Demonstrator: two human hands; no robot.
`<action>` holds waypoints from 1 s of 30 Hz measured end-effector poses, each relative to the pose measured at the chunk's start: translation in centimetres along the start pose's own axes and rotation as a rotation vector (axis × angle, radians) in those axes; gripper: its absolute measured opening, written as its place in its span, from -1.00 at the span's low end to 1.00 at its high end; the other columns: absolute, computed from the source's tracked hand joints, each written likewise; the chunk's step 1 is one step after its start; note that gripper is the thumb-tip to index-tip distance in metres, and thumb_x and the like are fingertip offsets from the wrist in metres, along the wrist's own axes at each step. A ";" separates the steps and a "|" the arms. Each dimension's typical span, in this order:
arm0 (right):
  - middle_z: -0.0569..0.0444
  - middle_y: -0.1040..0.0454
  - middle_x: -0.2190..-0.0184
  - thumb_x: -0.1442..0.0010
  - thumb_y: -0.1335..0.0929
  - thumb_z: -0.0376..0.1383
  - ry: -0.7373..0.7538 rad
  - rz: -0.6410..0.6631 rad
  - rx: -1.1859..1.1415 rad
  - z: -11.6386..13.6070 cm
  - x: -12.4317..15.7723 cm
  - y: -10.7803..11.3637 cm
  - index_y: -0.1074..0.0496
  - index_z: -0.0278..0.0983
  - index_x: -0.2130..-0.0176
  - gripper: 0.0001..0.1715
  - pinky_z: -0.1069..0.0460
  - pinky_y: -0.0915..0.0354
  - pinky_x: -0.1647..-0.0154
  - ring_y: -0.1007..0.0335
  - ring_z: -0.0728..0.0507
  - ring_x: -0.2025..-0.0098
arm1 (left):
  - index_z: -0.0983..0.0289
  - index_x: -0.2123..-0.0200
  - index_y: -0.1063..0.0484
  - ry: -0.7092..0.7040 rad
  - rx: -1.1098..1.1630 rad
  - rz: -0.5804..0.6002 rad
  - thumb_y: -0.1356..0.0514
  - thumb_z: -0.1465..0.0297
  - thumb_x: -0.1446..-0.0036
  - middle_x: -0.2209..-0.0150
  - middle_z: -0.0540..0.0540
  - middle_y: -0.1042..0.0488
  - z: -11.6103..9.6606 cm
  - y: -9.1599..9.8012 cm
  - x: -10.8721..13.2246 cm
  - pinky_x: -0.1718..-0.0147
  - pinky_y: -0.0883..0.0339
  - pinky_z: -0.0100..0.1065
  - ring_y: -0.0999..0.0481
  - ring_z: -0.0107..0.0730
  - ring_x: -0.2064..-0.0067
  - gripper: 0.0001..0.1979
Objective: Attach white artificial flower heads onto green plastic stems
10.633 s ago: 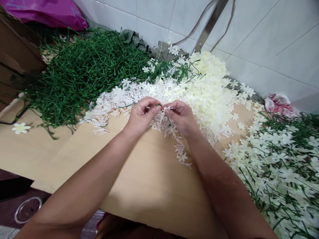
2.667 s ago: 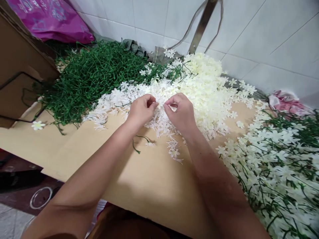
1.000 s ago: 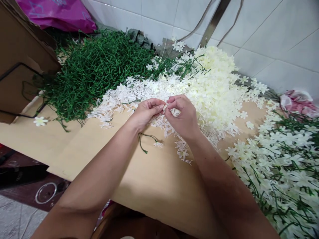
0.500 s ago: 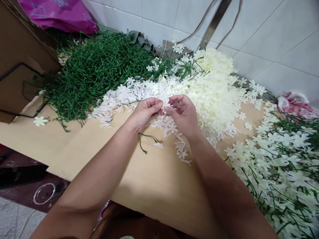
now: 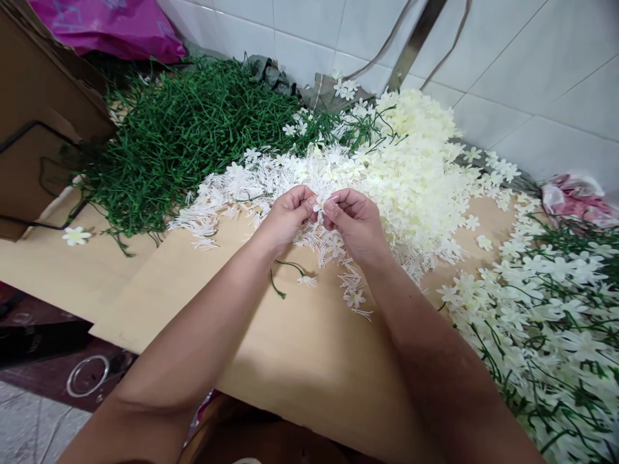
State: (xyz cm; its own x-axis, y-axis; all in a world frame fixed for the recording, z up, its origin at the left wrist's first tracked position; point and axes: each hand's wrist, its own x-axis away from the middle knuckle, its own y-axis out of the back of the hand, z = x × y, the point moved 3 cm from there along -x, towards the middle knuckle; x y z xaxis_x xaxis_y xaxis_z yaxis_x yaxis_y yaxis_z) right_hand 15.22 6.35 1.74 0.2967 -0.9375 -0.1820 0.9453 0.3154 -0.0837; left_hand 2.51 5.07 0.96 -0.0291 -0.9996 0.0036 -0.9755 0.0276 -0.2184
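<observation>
Between my two hands is a small white artificial flower, pinched by the fingertips of both. My left hand grips it from the left with thumb and forefinger. My right hand is closed on it from the right, fingers curled. Whether a stem or stamen piece is also in the fingers, I cannot make out. Beneath and behind my hands lie white stamen pieces and a heap of cream-white flower heads. A green stem with a white tip rests on the cardboard just below my left hand.
Green plastic stems form a big pile at the back left. Stemmed white flowers are heaped at the right. A cardboard box and a purple bag stand at the left. Brown cardboard covers the work surface, against a tiled wall.
My right thumb and fingers have closed in on the flower and shifted slightly. Both hands stay at nearly the same spot, and the view has moved a little.
</observation>
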 end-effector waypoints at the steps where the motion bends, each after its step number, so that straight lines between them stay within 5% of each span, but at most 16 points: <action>1: 0.29 -0.30 0.64 0.14 -0.51 0.07 -0.003 -0.006 -0.005 0.0 0.0 0.0 -0.31 -0.23 0.40 -0.46 0.10 -0.26 0.53 -0.22 0.09 0.59 | 0.27 0.56 -0.24 0.014 0.002 0.014 -0.26 0.35 -0.07 0.64 -0.09 -0.28 0.1 0.0 0.0 0.52 -0.10 -0.49 -0.21 -0.59 0.57 -0.73; 6: 0.25 -0.33 0.59 0.08 -0.51 0.02 0.023 0.008 0.062 0.4 0.2 -0.3 -0.34 -0.23 0.37 -0.53 0.11 -0.29 0.48 -0.28 0.08 0.54 | 0.29 0.55 -0.26 0.045 -0.091 0.061 -0.24 0.39 -0.04 0.64 -0.09 -0.27 -0.6 0.2 0.0 0.50 -0.10 -0.49 -0.22 -0.59 0.56 -0.77; 11: 0.23 -0.33 0.57 0.07 -0.49 0.04 0.053 -0.017 0.069 0.1 -0.1 0.6 -0.33 -0.23 0.42 -0.54 0.10 -0.26 0.45 -0.28 0.07 0.50 | 0.29 0.46 -0.32 -0.047 -0.498 0.046 -0.13 0.45 -0.12 0.54 -0.04 -0.34 -3.2 1.0 2.1 0.40 -0.18 -0.44 -0.30 -0.52 0.47 -0.89; 15: 0.26 -0.32 0.55 0.13 -0.53 0.00 -0.022 -0.013 -0.107 -0.3 -0.3 1.1 -0.31 -0.21 0.42 -0.52 0.10 -0.32 0.39 -0.30 0.08 0.48 | 0.24 0.34 -0.48 -0.210 -1.093 0.386 -0.15 0.45 -0.10 0.31 0.05 -0.50 -4.0 1.7 7.5 0.22 -0.23 -0.31 -0.44 -0.31 0.22 -0.90; 18: 0.29 -0.33 0.56 0.24 -0.58 -0.04 -0.155 0.107 -0.289 -0.7 0.2 -0.1 -0.32 -0.21 0.43 -0.48 0.07 -0.38 0.32 -0.37 0.06 0.45 | 0.17 0.12 -0.49 -0.256 -1.366 0.463 -0.09 0.50 -0.14 0.09 0.11 -0.51 -3.0 2.8 10.7 0.10 -0.22 -0.21 -0.45 -0.20 0.05 -0.72; 23: 0.23 -0.41 0.55 0.32 -0.59 0.01 -0.334 0.313 -0.260 -2.4 1.6 -2.7 -0.35 -0.25 0.46 -0.43 0.03 -0.38 0.20 -0.44 0.02 0.38 | 0.24 0.20 -0.49 -0.298 -1.470 0.436 0.01 0.48 -0.24 0.00 0.19 -0.51 -1.2 3.4 11.0 0.10 -0.27 -0.17 -0.49 -0.15 0.03 -0.73; 30: 0.23 -0.35 0.57 0.34 -0.56 0.10 -0.189 0.114 -0.046 -3.3 0.7 -1.3 -0.36 -0.24 0.47 -0.39 0.07 -0.25 0.36 -0.27 0.03 0.47 | 0.26 0.28 -0.43 -0.327 -1.419 0.401 -0.02 0.50 -0.21 0.18 0.17 -0.52 -0.9 3.7 9.6 0.16 -0.30 -0.25 -0.49 -0.23 0.12 -0.81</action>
State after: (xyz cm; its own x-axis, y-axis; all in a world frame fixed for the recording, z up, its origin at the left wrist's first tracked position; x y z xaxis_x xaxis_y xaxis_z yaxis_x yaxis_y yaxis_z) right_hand 13.78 5.77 -1.48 0.4254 -0.9050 -0.0062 0.8983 0.4231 -0.1182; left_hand -1.55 -4.38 1.11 -0.4748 -0.8766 -0.0784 -0.3161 0.0867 0.9448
